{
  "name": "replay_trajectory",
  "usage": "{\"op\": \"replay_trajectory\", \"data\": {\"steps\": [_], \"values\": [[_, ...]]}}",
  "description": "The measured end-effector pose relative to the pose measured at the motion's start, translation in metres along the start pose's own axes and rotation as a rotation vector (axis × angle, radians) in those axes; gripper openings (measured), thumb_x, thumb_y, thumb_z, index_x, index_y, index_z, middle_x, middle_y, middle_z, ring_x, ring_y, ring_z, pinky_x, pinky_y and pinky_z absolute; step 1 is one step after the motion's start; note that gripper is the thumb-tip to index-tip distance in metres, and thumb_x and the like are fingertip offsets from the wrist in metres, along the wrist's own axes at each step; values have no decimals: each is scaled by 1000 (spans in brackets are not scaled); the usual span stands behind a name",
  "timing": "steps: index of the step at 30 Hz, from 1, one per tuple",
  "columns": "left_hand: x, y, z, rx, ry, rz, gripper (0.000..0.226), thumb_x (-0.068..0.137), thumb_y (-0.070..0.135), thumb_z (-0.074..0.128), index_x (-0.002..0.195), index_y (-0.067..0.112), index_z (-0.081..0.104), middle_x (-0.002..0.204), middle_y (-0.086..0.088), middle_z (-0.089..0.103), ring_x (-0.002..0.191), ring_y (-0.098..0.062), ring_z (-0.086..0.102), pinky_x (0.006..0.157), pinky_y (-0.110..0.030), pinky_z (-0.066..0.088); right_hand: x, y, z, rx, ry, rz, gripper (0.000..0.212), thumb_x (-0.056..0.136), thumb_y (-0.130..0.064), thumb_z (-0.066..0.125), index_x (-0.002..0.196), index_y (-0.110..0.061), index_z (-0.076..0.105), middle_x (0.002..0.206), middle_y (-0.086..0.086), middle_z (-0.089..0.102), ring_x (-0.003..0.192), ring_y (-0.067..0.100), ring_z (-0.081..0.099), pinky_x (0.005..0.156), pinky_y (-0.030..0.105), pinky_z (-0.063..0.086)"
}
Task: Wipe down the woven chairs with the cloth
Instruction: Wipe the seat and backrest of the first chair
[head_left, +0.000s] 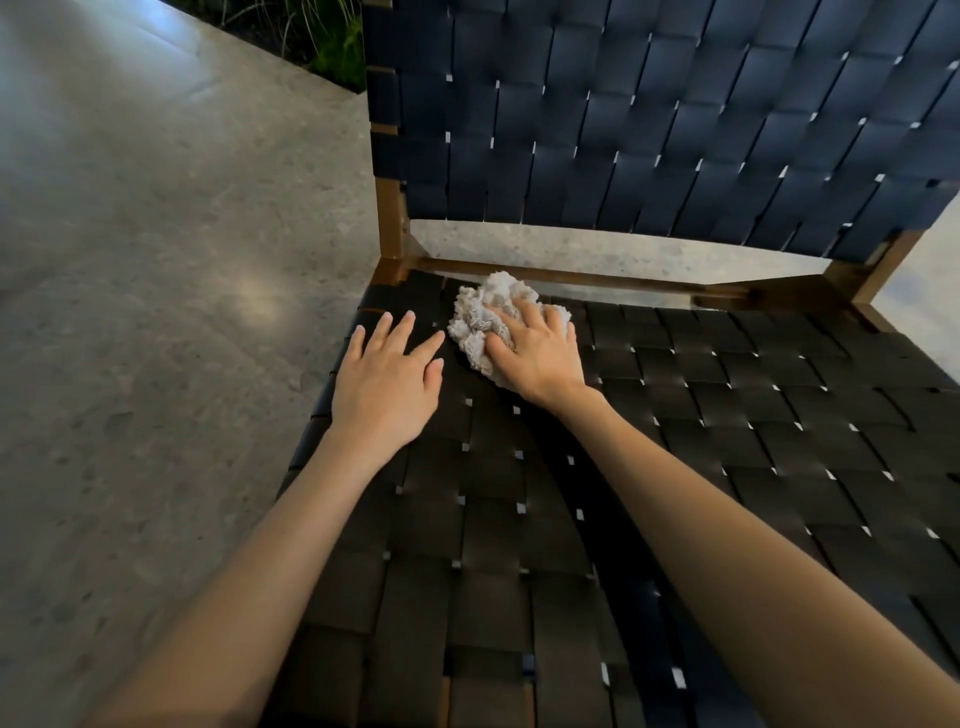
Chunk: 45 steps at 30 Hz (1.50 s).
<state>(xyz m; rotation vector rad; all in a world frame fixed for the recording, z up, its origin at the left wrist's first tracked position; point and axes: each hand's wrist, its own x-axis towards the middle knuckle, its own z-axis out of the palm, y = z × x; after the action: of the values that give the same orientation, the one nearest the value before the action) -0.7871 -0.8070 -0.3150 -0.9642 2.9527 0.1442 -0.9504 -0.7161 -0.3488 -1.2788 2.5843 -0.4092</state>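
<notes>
Just cloth (480, 314) under right hand (537, 356)

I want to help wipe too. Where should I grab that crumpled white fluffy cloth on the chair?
Probably from above: the crumpled white terry cloth lies bunched in a mound on the dark woven seat, so curl fingers over its raised folds, as the right hand does.

chair seat (675, 467) showing matt, dark, flat woven straps, backrest (649, 104) straps catching a faint sheen, frame (392, 213) gleaming as varnished brown wood, cloth (485, 317) looking fluffy, white terry, floor (156, 312) appearing smooth, speckled, softly reflecting stone
</notes>
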Motion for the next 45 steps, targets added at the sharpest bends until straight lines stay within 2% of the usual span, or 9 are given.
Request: {"op": "replay_trajectory", "data": {"steps": [11,20,26,31,34,40,45], "values": [[-66,19,-19,1,-25,-8,46,102,31,27,148,25,28,158,-5,17,146,-25,8,119,-41,8,-139,-30,-20,58,-36,-94,42,96,-45,41,134,-30,52,148,2,39,132,28,31,108,42,23],[-106,33,-26,38,-112,2,50,102,43,23,150,27,21,159,-4,12,146,-25,5,119,-43,2,-244,-48,-51,16,-73,-124,44,96,-48,40,137,-36,47,140,-2,45,127,21,34,106,38,27],[-110,36,-31,21,-129,13,51,101,44,23,149,26,24,158,-6,14,146,-27,6,119,-45,2,-288,-45,-58,-40,5,-130,44,94,-51,41,134,-36,50,135,-5,49,124,20,37,102,38,30],[-113,41,-32,-4,-104,9,48,102,41,26,148,26,29,157,-5,19,145,-29,9,118,-48,2,-296,-33,-59,-144,70,11,46,91,-56,36,131,-39,52,133,-7,49,121,22,39,99,42,33],[-111,45,-29,-14,-125,23,49,101,44,24,148,28,28,158,-7,16,146,-28,6,117,-51,-2,-292,-21,-58,-174,84,100,49,91,-57,32,135,-41,47,135,-6,46,122,23,36,98,45,31],[-94,58,-17,13,-186,96,54,99,52,20,149,32,19,159,-7,7,146,-27,-1,115,-50,-7,-256,-9,-47,-99,-7,157,55,91,-64,23,144,-48,28,153,-5,29,139,30,22,111,58,18],[-72,64,-8,-2,-188,115,52,100,47,23,150,32,17,159,-5,8,146,-25,0,116,-48,-5,-198,1,-35,-88,-52,202,61,90,-69,21,147,-46,21,158,-1,18,144,36,9,110,66,2]]}}
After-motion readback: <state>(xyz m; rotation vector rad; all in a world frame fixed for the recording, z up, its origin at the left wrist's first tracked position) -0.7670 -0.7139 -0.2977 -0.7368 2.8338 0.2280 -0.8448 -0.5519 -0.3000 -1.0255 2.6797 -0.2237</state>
